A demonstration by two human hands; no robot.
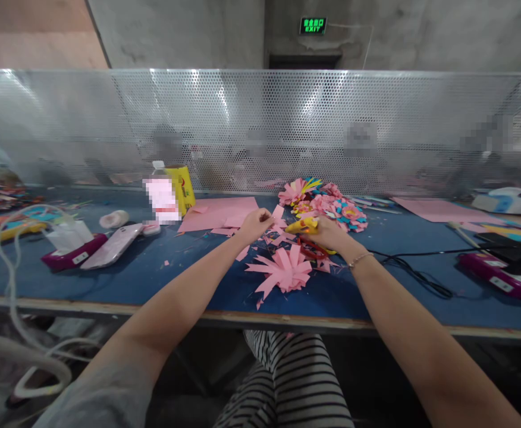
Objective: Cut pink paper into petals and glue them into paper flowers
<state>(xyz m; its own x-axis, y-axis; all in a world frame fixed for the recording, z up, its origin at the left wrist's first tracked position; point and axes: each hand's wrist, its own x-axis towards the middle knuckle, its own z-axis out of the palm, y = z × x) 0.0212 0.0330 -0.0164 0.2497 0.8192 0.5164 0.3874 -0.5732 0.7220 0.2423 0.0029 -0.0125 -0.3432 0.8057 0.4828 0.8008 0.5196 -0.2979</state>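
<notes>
My right hand [327, 232] is wrapped round a yellow glue gun [301, 225], its nozzle pointing left. Between the thumb and fingers of my left hand [257, 223] is a pink paper strip [278, 217], close to the nozzle. Whether glue is on the strip is too small to tell. Below both hands lies a pink paper flower [287, 270] with fringed, loose petals. Pink scraps and a partly hidden red-handled tool [316, 252] lie under my right hand.
Finished paper flowers [332, 205] are heaped behind my right hand. A pink sheet [225, 211], a bottle [161, 193] and a phone [114, 246] lie to the left. A black cord [414, 273] trails right towards a purple power strip [496, 276]. A perforated metal screen [242, 131] closes the back.
</notes>
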